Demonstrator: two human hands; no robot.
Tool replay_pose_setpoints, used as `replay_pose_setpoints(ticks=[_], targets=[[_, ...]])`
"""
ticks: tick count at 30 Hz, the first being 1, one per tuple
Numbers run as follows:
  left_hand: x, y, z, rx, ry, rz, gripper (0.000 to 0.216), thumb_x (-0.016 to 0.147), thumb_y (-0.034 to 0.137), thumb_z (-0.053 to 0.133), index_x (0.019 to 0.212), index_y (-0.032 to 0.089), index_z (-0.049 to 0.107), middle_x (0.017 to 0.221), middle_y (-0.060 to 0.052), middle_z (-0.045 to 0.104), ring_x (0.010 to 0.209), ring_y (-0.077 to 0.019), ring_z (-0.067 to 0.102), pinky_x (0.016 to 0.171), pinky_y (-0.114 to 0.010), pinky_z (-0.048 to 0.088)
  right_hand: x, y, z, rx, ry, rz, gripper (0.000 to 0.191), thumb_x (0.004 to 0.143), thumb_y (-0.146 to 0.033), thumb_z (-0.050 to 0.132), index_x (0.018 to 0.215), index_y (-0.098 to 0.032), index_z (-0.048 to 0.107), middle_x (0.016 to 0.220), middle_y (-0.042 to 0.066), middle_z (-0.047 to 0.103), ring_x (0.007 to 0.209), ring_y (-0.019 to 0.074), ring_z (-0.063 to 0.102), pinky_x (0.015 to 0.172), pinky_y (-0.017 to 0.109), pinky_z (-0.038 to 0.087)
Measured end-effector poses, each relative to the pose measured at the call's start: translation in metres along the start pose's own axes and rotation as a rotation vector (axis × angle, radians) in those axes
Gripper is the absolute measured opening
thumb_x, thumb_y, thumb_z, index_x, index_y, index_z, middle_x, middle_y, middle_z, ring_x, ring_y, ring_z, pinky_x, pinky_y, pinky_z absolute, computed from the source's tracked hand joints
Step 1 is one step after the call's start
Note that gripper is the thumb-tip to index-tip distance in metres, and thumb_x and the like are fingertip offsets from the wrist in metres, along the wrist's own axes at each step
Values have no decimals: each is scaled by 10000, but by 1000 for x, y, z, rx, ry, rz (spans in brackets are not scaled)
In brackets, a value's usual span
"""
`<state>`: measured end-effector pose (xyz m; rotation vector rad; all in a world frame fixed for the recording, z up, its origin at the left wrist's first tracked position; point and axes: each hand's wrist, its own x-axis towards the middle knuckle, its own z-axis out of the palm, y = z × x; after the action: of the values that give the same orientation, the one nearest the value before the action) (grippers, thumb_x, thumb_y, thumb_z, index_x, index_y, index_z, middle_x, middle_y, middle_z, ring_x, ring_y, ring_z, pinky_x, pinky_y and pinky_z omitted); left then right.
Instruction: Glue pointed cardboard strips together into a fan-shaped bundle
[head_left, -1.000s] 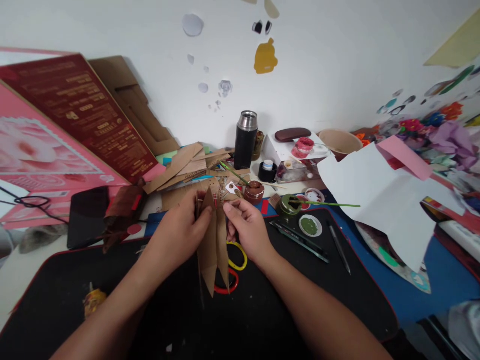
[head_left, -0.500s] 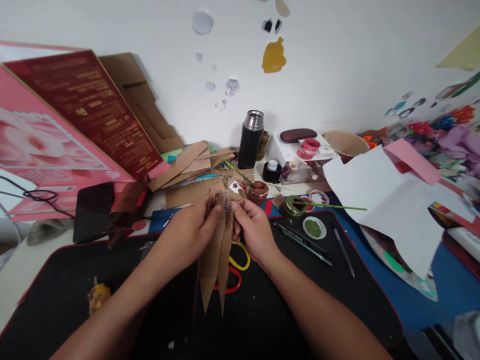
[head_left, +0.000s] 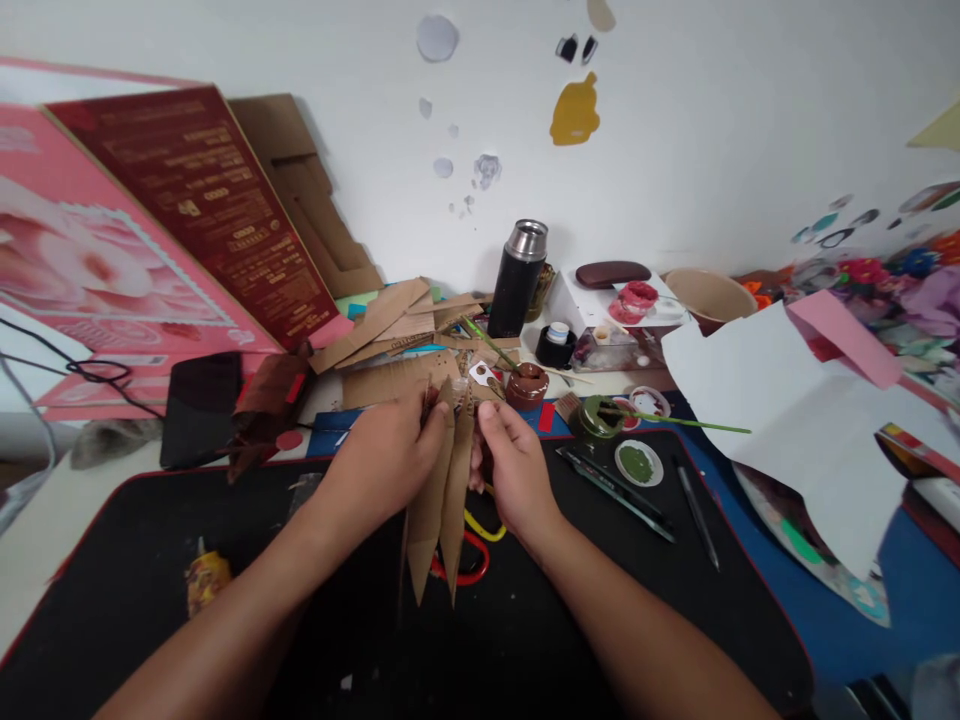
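My left hand (head_left: 394, 445) pinches a piece of brown cardboard (head_left: 429, 520) with pointed lower ends that hang down over the black mat. The cardboard appears as long strips side by side, with a torn, corrugated upper edge. My right hand (head_left: 519, 470) is closed at the upper right edge of the cardboard, thumb in front and fingers curled behind. Below and partly behind the strips lie scissors, with a red handle loop (head_left: 474, 572) and a yellow one; their blades are hidden.
Behind the hands are cardboard scraps (head_left: 394, 380), a black flask (head_left: 517, 285), a brown paint jar (head_left: 527, 388) and a green paint jar (head_left: 596, 418) with a green stick. Pens (head_left: 619, 495) lie right on the black mat (head_left: 637, 620). White paper (head_left: 795, 400) is further right.
The view has shifted, so the surroundings sit slightly further right. Both hands stay at the cardboard; my right thumb is slightly further from the strips.
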<state>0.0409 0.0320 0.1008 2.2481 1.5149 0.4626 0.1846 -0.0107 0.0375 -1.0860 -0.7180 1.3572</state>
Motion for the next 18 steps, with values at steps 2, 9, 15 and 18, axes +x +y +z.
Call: replay_pose_setpoints(ticks=[2, 9, 15, 18], targets=[[1, -1, 2, 9, -2, 12, 269, 1042, 331, 431, 941, 210, 649, 833, -100, 769, 784, -280, 755, 697, -354, 504, 0, -2, -1, -18, 2, -2, 456, 870, -665, 763, 911, -243, 593, 522, -99, 547, 360, 99, 475, 346, 203, 358], [-1, -1, 5, 41, -30, 10, 299, 1059, 363, 398, 1068, 182, 636, 895, -129, 781, 833, -318, 768, 696, -373, 506, 2, -7, -2, -71, 24, -40, 395, 860, -571, 797, 883, -230, 599, 475, -111, 529, 348, 87, 450, 368, 197, 375], [-2, -1, 7, 47, -42, 35, 274, 1056, 324, 414, 1067, 172, 642, 865, -141, 777, 791, -322, 758, 672, -377, 495, 2, -7, -2, -75, -12, -10, 409, 852, -581, 806, 874, -238, 585, 447, -121, 505, 337, 93, 440, 363, 199, 375], [-3, -1, 7, 32, -36, 53, 268, 1059, 318, 414, 1059, 177, 643, 850, -132, 771, 770, -316, 753, 666, -376, 493, 2, -7, -2, -42, -22, 15, 436, 837, -599, 820, 890, -244, 573, 440, -128, 496, 329, 93, 430, 356, 198, 366]])
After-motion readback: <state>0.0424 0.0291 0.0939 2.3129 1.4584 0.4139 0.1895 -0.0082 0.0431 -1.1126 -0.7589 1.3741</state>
